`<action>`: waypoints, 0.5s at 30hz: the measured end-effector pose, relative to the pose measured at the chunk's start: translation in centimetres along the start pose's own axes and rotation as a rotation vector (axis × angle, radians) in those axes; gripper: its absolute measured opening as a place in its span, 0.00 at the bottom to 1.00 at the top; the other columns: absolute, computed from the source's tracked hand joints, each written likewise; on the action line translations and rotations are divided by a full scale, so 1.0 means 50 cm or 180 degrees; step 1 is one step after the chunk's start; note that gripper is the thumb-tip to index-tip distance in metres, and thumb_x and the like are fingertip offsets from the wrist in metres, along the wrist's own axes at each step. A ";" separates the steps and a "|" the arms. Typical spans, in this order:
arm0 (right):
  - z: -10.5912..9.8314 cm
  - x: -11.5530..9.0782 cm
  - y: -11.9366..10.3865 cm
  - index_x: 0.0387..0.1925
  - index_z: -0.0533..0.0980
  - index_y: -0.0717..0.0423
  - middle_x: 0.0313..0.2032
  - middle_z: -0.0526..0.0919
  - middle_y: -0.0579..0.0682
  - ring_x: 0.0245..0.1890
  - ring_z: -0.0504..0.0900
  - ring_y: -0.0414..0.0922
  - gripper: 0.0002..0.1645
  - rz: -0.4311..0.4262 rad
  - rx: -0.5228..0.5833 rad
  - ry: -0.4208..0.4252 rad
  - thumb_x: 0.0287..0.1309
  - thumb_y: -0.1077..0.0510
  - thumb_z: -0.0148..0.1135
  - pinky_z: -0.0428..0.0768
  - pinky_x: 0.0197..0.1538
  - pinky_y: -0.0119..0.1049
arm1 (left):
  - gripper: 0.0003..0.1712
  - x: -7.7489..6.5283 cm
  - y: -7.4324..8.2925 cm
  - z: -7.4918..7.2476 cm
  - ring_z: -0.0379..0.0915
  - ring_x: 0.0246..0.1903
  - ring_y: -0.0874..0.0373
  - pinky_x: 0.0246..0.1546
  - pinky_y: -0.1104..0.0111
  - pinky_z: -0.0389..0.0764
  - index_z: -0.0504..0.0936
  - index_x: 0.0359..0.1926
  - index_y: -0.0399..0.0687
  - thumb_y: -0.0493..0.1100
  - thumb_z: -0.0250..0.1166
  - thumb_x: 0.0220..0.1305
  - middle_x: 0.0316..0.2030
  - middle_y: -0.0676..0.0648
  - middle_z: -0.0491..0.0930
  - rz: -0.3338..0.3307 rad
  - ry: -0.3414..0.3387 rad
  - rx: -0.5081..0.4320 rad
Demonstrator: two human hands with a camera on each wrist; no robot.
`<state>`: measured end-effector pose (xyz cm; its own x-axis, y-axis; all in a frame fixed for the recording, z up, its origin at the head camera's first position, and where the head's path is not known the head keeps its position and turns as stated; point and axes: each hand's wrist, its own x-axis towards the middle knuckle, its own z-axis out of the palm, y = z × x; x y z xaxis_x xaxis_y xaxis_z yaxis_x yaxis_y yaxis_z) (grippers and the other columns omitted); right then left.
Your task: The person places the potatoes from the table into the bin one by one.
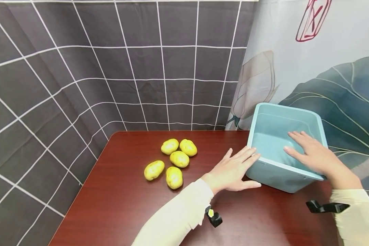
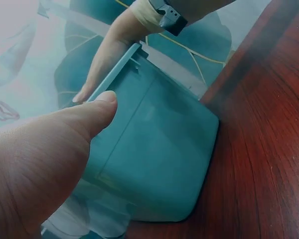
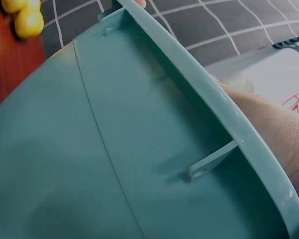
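While left hand (image 1: 232,171), fingers straight, likely steadies bin (image 1: 273,176) at near-left corner, I see right hand (image 1: 316,153), also straight-fingered, over bin.

The blue bin (image 1: 273,176) is open upward; the right hand (image 1: 315,155) occupies the right part of this opening, and the left hand (image 1: 230,171) lies at its near left corner; between both hands there is a free way down; behind the left hand, bare table (image 1: 215,147) makes a passage between the potatoes (image 1: 179,159) and the bin; the left sleeve (image 1: 179,210) obstructs their near right side; the checked curtain (image 1: 146,65) closes the back.
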<state>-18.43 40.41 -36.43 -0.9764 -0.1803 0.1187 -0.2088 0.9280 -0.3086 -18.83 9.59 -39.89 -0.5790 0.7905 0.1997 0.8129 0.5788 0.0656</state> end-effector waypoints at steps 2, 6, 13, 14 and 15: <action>0.003 0.002 -0.016 0.72 0.54 0.60 0.69 0.55 0.69 0.72 0.41 0.62 0.46 -0.0015 0.0003 -0.0012 0.64 0.39 0.55 0.47 0.61 0.71 | 0.50 -0.014 -0.008 0.003 0.28 0.73 0.64 0.69 0.50 0.48 0.44 0.76 0.64 0.76 0.48 0.59 0.75 0.59 0.42 0.0013 0.0081 -0.0020; 0.015 0.005 -0.051 0.72 0.55 0.59 0.69 0.56 0.68 0.72 0.44 0.63 0.46 -0.0097 0.0006 -0.0027 0.63 0.38 0.55 0.50 0.60 0.71 | 0.50 -0.049 -0.024 0.009 0.28 0.73 0.64 0.69 0.49 0.48 0.45 0.76 0.63 0.75 0.49 0.60 0.75 0.59 0.43 -0.0006 0.0195 -0.0075; 0.030 0.001 -0.107 0.73 0.56 0.56 0.70 0.58 0.64 0.72 0.46 0.62 0.47 -0.0206 0.0093 -0.0035 0.61 0.37 0.58 0.52 0.62 0.69 | 0.47 -0.108 -0.042 0.008 0.31 0.73 0.63 0.68 0.47 0.50 0.49 0.75 0.61 0.73 0.51 0.61 0.75 0.58 0.45 -0.0016 0.0397 -0.0235; 0.033 0.001 -0.114 0.73 0.56 0.56 0.69 0.58 0.64 0.72 0.47 0.62 0.47 -0.0242 0.0093 -0.0031 0.61 0.36 0.58 0.52 0.62 0.68 | 0.47 -0.116 -0.045 0.007 0.31 0.73 0.63 0.68 0.47 0.50 0.50 0.75 0.61 0.73 0.51 0.62 0.75 0.58 0.45 -0.0023 0.0417 -0.0248; 0.035 0.001 -0.122 0.72 0.56 0.56 0.69 0.59 0.64 0.72 0.47 0.62 0.47 -0.0287 0.0093 -0.0016 0.61 0.37 0.58 0.52 0.63 0.68 | 0.47 -0.124 -0.047 0.005 0.31 0.73 0.63 0.68 0.47 0.51 0.50 0.75 0.61 0.73 0.51 0.62 0.74 0.59 0.45 -0.0030 0.0441 -0.0254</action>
<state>-17.28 34.19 -36.19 -0.9539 -0.2643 0.1424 -0.2973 0.8980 -0.3243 -17.20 3.38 -41.55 -0.5768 0.7467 0.3313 0.8131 0.5639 0.1446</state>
